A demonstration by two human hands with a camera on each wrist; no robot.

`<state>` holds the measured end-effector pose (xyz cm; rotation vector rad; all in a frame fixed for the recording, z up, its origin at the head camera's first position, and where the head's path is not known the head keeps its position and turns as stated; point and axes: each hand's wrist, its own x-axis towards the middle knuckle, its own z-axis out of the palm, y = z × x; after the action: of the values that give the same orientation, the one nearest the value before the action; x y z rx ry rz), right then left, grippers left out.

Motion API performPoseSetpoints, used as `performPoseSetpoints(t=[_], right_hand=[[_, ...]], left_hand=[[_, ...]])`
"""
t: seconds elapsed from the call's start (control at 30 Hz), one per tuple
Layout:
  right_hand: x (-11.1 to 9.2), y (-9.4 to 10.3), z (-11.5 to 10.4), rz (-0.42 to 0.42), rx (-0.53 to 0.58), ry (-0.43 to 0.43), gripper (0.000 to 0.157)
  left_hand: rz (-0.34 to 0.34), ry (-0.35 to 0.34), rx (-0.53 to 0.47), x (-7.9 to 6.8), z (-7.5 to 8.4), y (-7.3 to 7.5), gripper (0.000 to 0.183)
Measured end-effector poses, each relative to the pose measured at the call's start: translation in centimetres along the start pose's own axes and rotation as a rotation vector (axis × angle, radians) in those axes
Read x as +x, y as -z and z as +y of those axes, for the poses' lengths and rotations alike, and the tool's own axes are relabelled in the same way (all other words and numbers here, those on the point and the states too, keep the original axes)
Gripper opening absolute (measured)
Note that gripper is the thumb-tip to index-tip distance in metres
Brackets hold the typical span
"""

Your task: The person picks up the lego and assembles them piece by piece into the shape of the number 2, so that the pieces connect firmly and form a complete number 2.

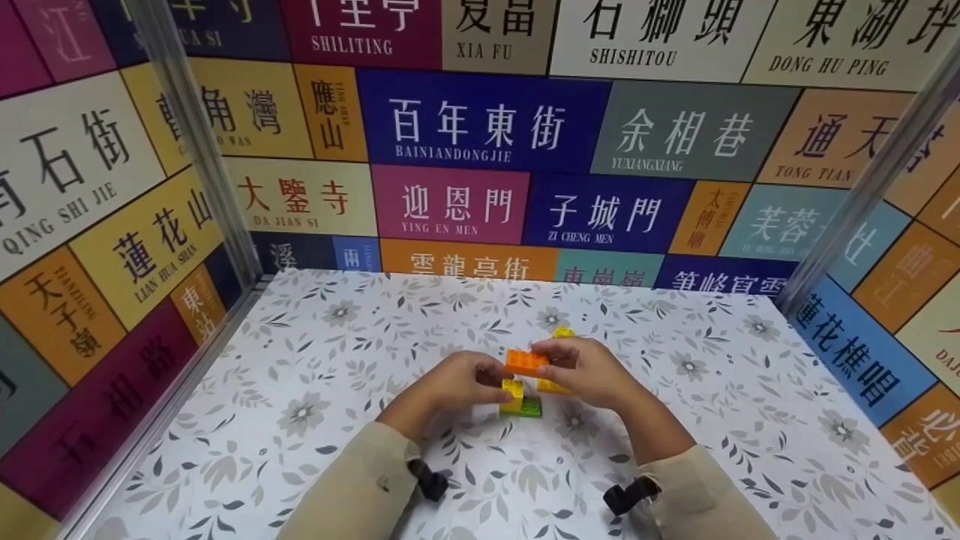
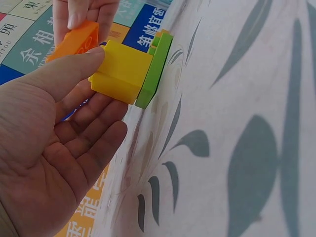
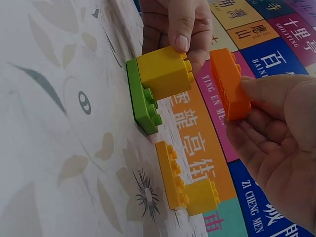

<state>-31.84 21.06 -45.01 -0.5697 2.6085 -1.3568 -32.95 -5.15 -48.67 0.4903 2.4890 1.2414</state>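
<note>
Your left hand (image 1: 457, 381) steadies a yellow brick (image 3: 164, 71) that stands on a flat green plate (image 3: 143, 101); the thumb (image 2: 64, 74) lies along the brick's top and the fingers curl loosely beneath its near side, so the brick is held between them. The green plate lies on the floral tablecloth (image 1: 315, 390), with part of its studded face showing beside the yellow brick.

Your right hand (image 1: 589, 371) pinches an orange brick (image 3: 228, 84) between thumb and fingertips. The brick hangs in the air just beside the yellow brick, tilted, its studs turned toward the stack, and does not touch it.

Nearer the right wrist camera a second group lies on the cloth: a long yellow-orange plate (image 3: 170, 173) with a small yellow brick (image 3: 202, 196) set at one end. It sits close to the green plate but apart from it, and neither hand touches it.

In the head view both hands meet near the middle of the table, the orange brick (image 1: 525, 361) between them and above the stack. Panels of coloured street signs (image 1: 480, 120) enclose the table on three sides.
</note>
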Motion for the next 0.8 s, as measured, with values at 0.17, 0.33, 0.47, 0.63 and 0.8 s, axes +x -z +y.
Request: performPoseSetpoints(t=[0.17,0.33,0.47,0.63,0.8], right_hand=[[-0.16,0.06,-0.1,-0.022,0.005,-0.004,0.038],[-0.29,0.05,-0.03,-0.045,-0.001,0.014,0.037],[-0.24,0.03,0.12,-0.061,-0.011,0.014,0.035],[-0.25,0.01,0.11,-0.075,-0.006,0.012,0.038],[-0.38,-0.06,0.09,-0.089,-0.022,0.045,0.038]], left_hand=[[-0.011,0.015,-0.01,0.06,0.02,0.02,0.019],[-0.013,0.015,-0.01,0.12,0.11,0.06,0.019],[-0.001,-0.016,-0.005,0.02,0.16,0.17,0.019],[0.028,-0.057,0.006,-0.06,0.14,0.25,0.022],[0.049,-0.081,-0.044,-0.11,0.23,0.28,0.031]])
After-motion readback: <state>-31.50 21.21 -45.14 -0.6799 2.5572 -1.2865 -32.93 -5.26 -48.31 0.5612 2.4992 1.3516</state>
